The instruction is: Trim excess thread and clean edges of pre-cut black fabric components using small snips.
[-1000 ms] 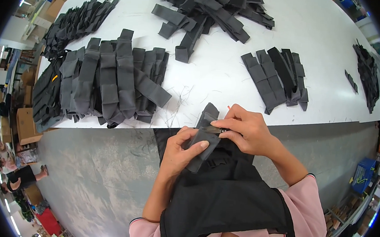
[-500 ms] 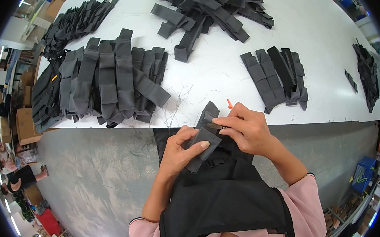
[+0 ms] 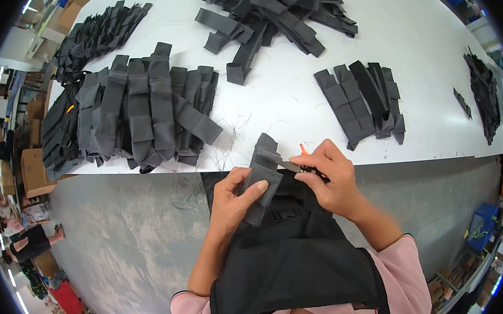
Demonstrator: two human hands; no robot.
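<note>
My left hand (image 3: 236, 200) is closed on a folded dark grey fabric strip (image 3: 263, 182), thumb on top, holding it upright at the table's near edge. In my right hand (image 3: 333, 179) is a pair of thread snips (image 3: 289, 166) with metal blades, a black handle and an orange part. The blade tips point left and come close to the strip's right edge, beside its upper fold; whether they touch cannot be made out. My right fingers partly hide the handle. A black apron (image 3: 299, 265) lies beneath both hands.
Stacked grey strips (image 3: 140, 105) lie on the white table (image 3: 284, 112) at left, with a loose pile (image 3: 285, 13) at the back. A smaller group (image 3: 363, 103) lies right of centre, a dark bundle (image 3: 484, 97) far right. Cut threads (image 3: 234, 133) are scattered near the edge.
My left hand has turned the strip more upright and shifted it slightly left. The snips' blades, mostly hidden before, now show beside the strip, and my right fingers have shifted round the handle.
</note>
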